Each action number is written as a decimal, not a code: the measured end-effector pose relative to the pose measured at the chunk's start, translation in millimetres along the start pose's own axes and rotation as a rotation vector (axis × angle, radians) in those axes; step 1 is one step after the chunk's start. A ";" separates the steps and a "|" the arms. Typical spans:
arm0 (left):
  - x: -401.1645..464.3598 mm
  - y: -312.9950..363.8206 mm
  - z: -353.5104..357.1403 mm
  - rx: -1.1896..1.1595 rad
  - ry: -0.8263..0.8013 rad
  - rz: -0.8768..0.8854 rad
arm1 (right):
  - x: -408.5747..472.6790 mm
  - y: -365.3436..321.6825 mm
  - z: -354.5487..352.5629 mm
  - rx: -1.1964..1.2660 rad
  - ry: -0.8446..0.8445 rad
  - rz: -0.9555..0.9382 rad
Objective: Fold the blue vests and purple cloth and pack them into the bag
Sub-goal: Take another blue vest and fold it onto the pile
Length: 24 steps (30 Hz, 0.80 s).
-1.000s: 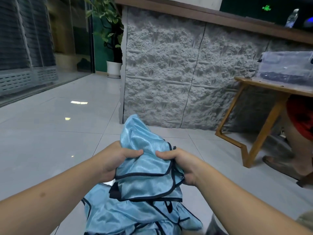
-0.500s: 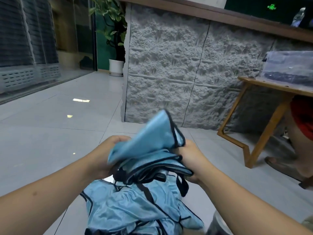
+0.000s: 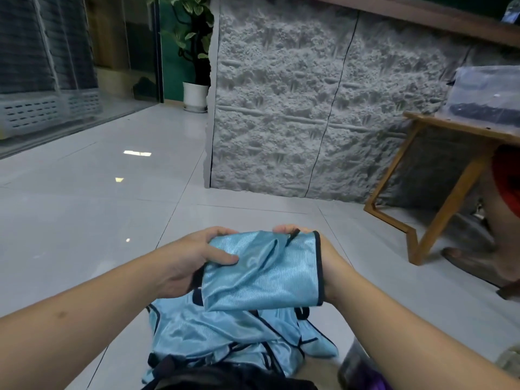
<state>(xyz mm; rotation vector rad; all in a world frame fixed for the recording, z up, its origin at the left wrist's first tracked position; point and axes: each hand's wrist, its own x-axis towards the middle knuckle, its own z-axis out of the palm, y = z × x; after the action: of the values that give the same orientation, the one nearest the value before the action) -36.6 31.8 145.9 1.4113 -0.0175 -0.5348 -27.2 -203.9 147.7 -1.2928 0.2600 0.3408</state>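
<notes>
A shiny light-blue vest (image 3: 261,274) with dark trim is folded into a flat bundle and held above the floor. My left hand (image 3: 188,260) grips its left edge, thumb pressed on top. My right hand (image 3: 326,266) holds the right edge, mostly hidden behind the cloth, with only fingertips showing at the top. Below lies a crumpled heap of more blue vests (image 3: 225,339) on the floor. A bit of purple cloth (image 3: 377,382) shows at the bottom edge, beside a dark object that may be the bag (image 3: 351,364).
A grey textured wall panel (image 3: 309,102) stands ahead. A wooden table (image 3: 439,175) with a clear plastic box (image 3: 489,97) is at the right, with another person's legs beside it. A potted plant (image 3: 195,52) stands at the back. Pale floor tiles (image 3: 84,209) spread left.
The upright flap of the vest has been folded down to the right, so the bundle now lies flat between my hands. Both hands have spread slightly apart.
</notes>
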 end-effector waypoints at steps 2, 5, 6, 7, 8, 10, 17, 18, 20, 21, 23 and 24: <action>0.1 -3.7 3.1 0.004 0.103 0.071 | 5.8 8.1 -4.3 0.053 0.008 0.058; -3.6 -13.1 4.1 0.044 0.210 0.180 | 8.6 20.3 -13.3 0.140 0.020 0.049; -7.0 -16.8 3.9 0.075 0.221 0.203 | 3.7 23.6 -11.7 0.157 -0.014 0.071; -9.3 -20.6 3.0 0.111 0.222 0.224 | -1.8 25.5 -8.9 0.149 -0.091 0.116; -11.7 -24.6 2.3 0.144 0.218 0.236 | -4.9 28.7 -5.1 0.113 -0.159 0.143; -18.6 -30.7 3.3 0.198 0.200 0.255 | -17.4 32.2 7.5 -0.026 -0.207 0.157; -35.2 -43.6 -0.5 0.039 0.193 0.195 | -28.7 46.0 15.8 -0.298 0.059 0.039; -37.0 -45.7 -1.8 -0.007 0.210 0.172 | -30.9 47.6 15.3 -0.279 0.060 0.035; -39.6 -51.8 -5.2 -0.073 0.234 0.114 | -36.6 51.7 13.3 -0.231 0.039 0.043; -41.1 -55.3 -6.5 -0.089 0.224 0.077 | -40.4 54.3 12.3 -0.209 0.025 0.050; -47.4 -64.8 -7.1 -0.070 0.192 0.005 | -50.5 61.9 10.1 -0.173 0.001 0.065; -50.4 -69.9 -7.4 -0.058 0.188 -0.016 | -52.6 67.1 8.5 -0.166 -0.003 0.076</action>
<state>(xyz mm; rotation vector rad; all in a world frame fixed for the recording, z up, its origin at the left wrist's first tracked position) -102.7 52.8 94.2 1.4008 0.1587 -0.4111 -101.7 -185.1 109.8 -1.4475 0.2830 0.4365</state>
